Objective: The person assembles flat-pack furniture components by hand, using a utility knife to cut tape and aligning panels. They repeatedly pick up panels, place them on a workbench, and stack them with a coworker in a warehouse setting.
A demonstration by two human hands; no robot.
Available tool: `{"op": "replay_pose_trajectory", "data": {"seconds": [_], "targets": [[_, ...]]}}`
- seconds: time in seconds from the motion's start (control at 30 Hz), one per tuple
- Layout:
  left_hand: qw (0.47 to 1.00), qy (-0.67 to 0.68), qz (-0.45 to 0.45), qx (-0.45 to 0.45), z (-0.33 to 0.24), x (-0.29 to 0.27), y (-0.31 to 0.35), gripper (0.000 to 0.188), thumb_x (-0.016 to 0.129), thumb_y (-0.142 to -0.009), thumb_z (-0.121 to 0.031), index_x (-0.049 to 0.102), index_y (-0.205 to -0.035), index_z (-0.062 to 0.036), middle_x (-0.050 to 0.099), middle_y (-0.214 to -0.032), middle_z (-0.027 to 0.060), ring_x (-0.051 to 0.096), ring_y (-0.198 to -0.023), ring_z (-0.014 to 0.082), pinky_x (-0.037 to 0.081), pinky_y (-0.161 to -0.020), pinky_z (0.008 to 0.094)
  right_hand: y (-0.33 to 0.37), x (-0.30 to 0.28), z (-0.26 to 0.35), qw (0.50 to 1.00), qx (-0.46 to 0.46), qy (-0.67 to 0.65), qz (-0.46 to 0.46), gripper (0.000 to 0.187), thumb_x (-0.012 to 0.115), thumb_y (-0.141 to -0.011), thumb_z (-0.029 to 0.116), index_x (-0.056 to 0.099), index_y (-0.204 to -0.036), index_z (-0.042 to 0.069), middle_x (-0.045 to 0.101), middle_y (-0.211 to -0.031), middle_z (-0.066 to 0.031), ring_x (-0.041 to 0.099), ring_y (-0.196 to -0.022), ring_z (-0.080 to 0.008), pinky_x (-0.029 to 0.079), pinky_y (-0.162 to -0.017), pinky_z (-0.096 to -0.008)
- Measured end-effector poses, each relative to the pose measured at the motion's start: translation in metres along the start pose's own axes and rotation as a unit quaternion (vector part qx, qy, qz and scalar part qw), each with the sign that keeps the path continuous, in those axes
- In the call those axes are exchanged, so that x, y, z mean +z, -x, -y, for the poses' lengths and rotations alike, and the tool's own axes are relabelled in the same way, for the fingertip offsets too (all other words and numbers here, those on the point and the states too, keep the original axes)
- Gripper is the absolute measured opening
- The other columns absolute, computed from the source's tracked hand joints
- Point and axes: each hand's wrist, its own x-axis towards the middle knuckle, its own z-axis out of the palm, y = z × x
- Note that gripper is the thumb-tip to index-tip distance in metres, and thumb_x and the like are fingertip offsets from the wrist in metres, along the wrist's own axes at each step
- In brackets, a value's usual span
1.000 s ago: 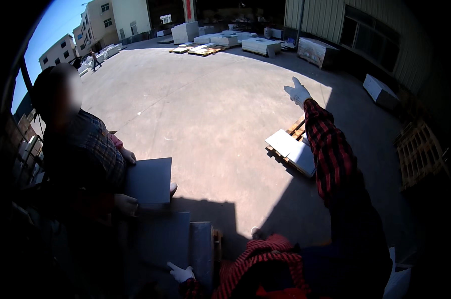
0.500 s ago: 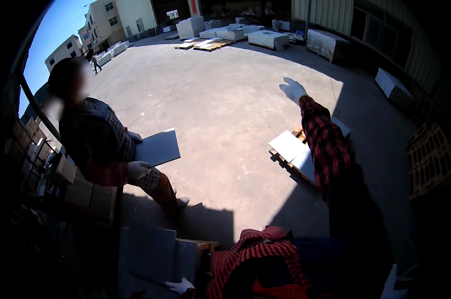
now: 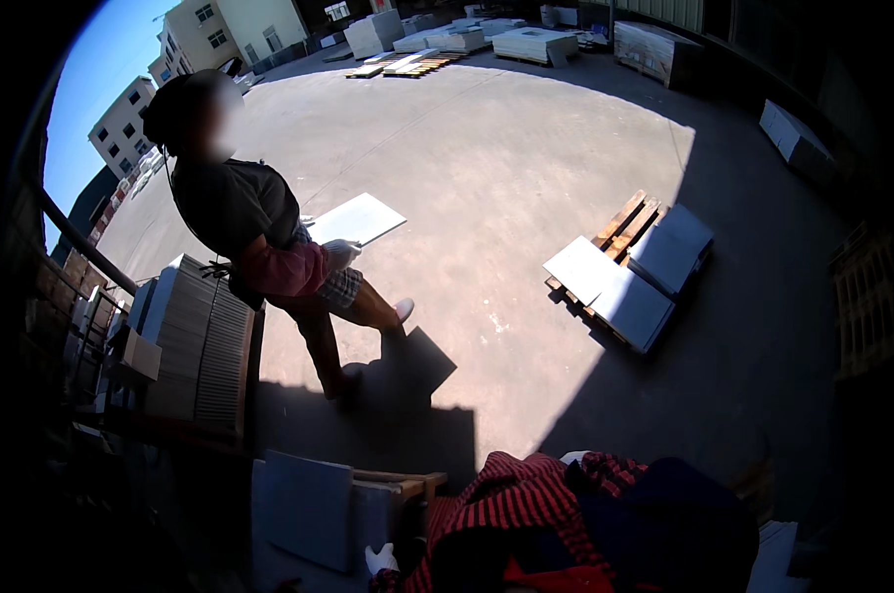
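fingers of the left hand (image 3: 380,561), in a white glove, are parted in a small v beside the lower slab (image 3: 371,509); whether they touch it cannot be told. of the right hand (image 3: 573,457) only a white patch shows against the wearer's red-and-black striped clothing (image 3: 506,506), so how its fingers stand cannot be told. the lower slab is flat and straight-edged, dark blue-grey in the shade, and the upper slab (image 3: 309,509) looks the same. these two make a small stack, the lower one jutting out past the upper on the right. one wooden frame (image 3: 417,481) shows at their far edge. one gloved co-worker (image 3: 235,203) stands ahead on the left, holding one pale slab (image 3: 361,217). one wooden pallet (image 3: 630,219) on the ground (image 3: 467,267) bears at least two white slabs (image 3: 669,247). the lower slab's right side is just beside the left fingers, the upper slab farther left, and the pallet well apart from both hands
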Motion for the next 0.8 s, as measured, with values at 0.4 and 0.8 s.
{"op": "replay_pose_trajectory", "data": {"seconds": [0.4,0.8], "targets": [[0.991,-0.129,0.026,0.011,-0.02,-0.024,0.032,0.082,0.074,-0.074,-0.041,0.045,-0.142,-0.0059,0.034,-0.148,0.0312,0.038,-0.135,0.0437,0.037,-0.11,0.0448,0.006,-0.152,0.129,0.969,0.11,-0.001,-0.221,0.042,0.045,-0.087,0.033,0.07,-0.109,0.008,0.065,-0.118,-0.018,0.06,-0.11,-0.0392,0.047,-0.095,-0.0446],[0.988,-0.15,0.045,0.005,-0.018,-0.032,0.032,0.086,0.074,-0.072,-0.041,0.043,-0.144,-0.0068,0.029,-0.15,0.0346,0.037,-0.135,0.0459,0.036,-0.111,0.045,-0.033,-0.116,0.21,0.994,-0.029,0.098,-0.03,0.043,0.053,-0.085,0.035,0.067,-0.119,0.012,0.064,-0.124,-0.0142,0.058,-0.116,-0.0358,0.045,-0.101,-0.0433]]}}
